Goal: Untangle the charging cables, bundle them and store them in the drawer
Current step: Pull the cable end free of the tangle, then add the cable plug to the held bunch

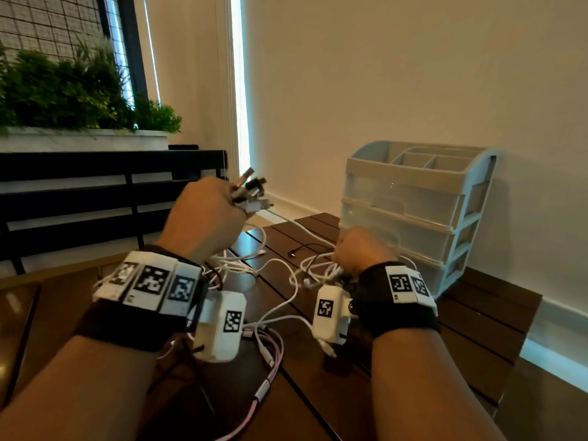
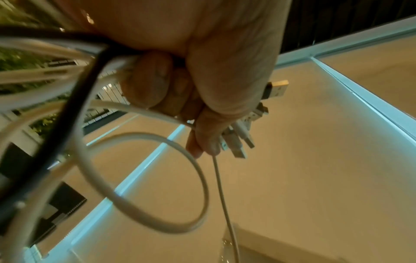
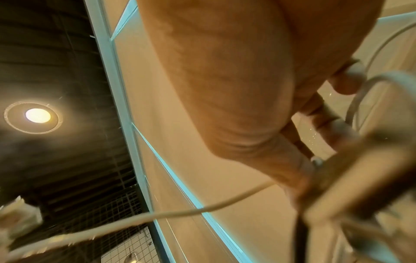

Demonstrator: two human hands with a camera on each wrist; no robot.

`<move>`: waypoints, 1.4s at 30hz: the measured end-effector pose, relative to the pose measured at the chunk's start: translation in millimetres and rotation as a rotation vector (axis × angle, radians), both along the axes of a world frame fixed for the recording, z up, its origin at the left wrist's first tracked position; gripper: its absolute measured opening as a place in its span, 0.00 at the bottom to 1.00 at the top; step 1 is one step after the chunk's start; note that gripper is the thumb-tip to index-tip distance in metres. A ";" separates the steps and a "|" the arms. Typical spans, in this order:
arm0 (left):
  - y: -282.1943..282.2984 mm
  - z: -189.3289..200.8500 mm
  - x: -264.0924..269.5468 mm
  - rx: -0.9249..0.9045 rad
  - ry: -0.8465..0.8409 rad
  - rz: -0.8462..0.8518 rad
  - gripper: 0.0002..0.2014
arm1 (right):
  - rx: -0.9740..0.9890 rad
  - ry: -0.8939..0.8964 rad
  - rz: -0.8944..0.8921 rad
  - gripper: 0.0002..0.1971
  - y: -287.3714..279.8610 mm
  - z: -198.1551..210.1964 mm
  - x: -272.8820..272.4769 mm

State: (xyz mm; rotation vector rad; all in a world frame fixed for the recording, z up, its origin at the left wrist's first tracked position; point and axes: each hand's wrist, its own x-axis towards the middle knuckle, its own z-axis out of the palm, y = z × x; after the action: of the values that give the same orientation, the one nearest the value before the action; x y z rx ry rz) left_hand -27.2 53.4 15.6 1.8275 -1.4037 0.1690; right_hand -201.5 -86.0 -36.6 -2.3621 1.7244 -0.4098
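Observation:
My left hand (image 1: 206,218) is raised above the table in a fist, gripping several cable ends; their USB plugs (image 1: 251,192) stick out past the knuckles. In the left wrist view the same plugs (image 2: 238,142) fan out beyond the curled fingers (image 2: 148,83), and white loops (image 2: 157,178) hang below. My right hand (image 1: 362,249) is lower, in front of the drawer unit (image 1: 413,214), fingers curled on a white cable (image 1: 305,230) that runs taut up to the left hand. A tangle of white cables (image 1: 270,275) and a pink one (image 1: 273,361) lies on the table (image 1: 334,393).
The drawer unit stands against the wall at the table's right, all three clear drawers closed, open compartments on top. A thin black cable (image 1: 305,248) lies near it. A dark bench (image 1: 95,192) and a planter with green plants (image 1: 63,90) are at the left.

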 end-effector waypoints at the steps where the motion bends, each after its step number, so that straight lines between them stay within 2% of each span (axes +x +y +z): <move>1: 2.8 2.4 3.6 0.006 0.013 0.015 0.13 | -0.009 -0.017 -0.011 0.10 -0.7 0.0 -1.1; 4: 5.7 4.3 14.8 -0.016 0.079 0.072 0.14 | -0.091 -0.094 -0.045 0.09 -1.3 1.4 -2.7; 7: 3.7 3.8 27.2 -0.062 0.084 0.145 0.08 | -0.193 -0.236 -0.062 0.08 1.2 3.8 -3.3; 10: -0.6 -0.4 30.2 -0.036 0.029 0.207 0.04 | -0.116 -0.541 0.046 0.06 4.1 5.2 -2.0; 12: -4.0 -3.6 25.3 0.019 -0.013 0.190 0.04 | -0.098 -0.641 0.141 0.06 9.7 7.8 -0.8; 15: -8.1 -5.9 10.9 0.050 -0.037 0.048 0.06 | -0.158 -0.591 0.268 0.05 16.4 12.6 1.6; 18: -12.6 -10.3 -5.1 0.075 -0.052 -0.087 0.04 | -0.113 -0.617 0.391 0.04 26.2 16.8 4.1; 24: -24.5 -28.4 -15.4 0.152 -0.050 -0.144 0.02 | -0.119 -0.659 0.530 0.05 33.4 20.6 0.4; 25: -25.2 -29.2 -15.8 0.133 -0.023 -0.155 0.02 | -0.111 -0.644 0.544 0.06 33.3 21.4 -1.5; 28: -26.7 -30.3 -16.1 0.044 -0.003 -0.211 0.13 | -0.110 -0.576 0.580 0.06 34.0 22.5 -5.3; 29: -26.8 -29.9 -16.8 0.035 -0.012 -0.225 0.14 | -0.108 -0.563 0.585 0.06 34.4 22.4 -5.8; 32: -23.0 -23.2 -15.6 -0.043 0.030 -0.191 0.05 | -0.107 -0.566 0.531 0.05 33.1 21.0 -5.0; 34: -17.9 -15.4 -9.0 -0.173 0.132 -0.156 0.04 | -0.113 -0.562 0.466 0.05 30.2 20.5 -5.8; 36: -10.6 -8.4 -7.6 -0.259 0.218 -0.203 0.03 | -0.087 -0.544 0.480 0.05 31.0 19.4 -6.0; 39: -7.7 -9.0 -17.7 -0.136 0.226 -0.303 0.04 | -0.026 -0.657 0.587 0.05 39.0 19.4 -0.1; 40: -9.2 -11.7 -22.2 -0.044 0.175 -0.305 0.04 | -0.037 -0.688 0.620 0.05 40.4 19.9 2.0; 42: -14.8 -18.8 -28.7 0.090 0.054 -0.253 0.12 | -0.090 -0.666 0.642 0.06 38.1 20.0 4.0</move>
State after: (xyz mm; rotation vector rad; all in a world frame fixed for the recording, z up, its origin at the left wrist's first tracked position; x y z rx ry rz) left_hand -55.9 38.6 -3.2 1.6942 -1.6106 -0.0739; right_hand -197.6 -48.0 -16.6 -2.2846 0.6354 -1.0068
